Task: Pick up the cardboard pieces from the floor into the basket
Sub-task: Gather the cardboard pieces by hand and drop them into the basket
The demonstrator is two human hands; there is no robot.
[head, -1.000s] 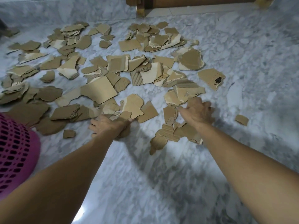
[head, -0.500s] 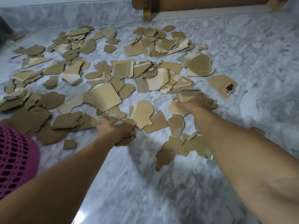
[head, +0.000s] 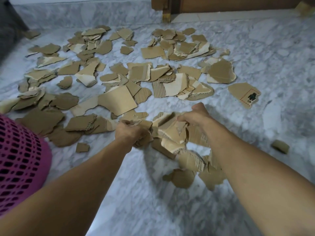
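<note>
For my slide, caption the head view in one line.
Both hands, left hand and right hand, gather torn brown cardboard pieces beside pink mesh basket.

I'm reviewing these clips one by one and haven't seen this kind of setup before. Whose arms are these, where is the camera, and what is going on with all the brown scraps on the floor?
There is no machine here. A person wears a wide-angle camera on the head, so you look forward and down along their own two bare arms.

The surface is a grey-white marble floor, strewn with torn brown cardboard pieces. One piece at the right carries a black printed mark. A pink plastic mesh basket stands at the left edge; that is where the scraps should go.

The left hand grips a bunch of cardboard scraps. The right hand grips a second bunch next to it. Both bunches sit close together near the floor, so I cannot tell whether they are fully lifted.
</note>
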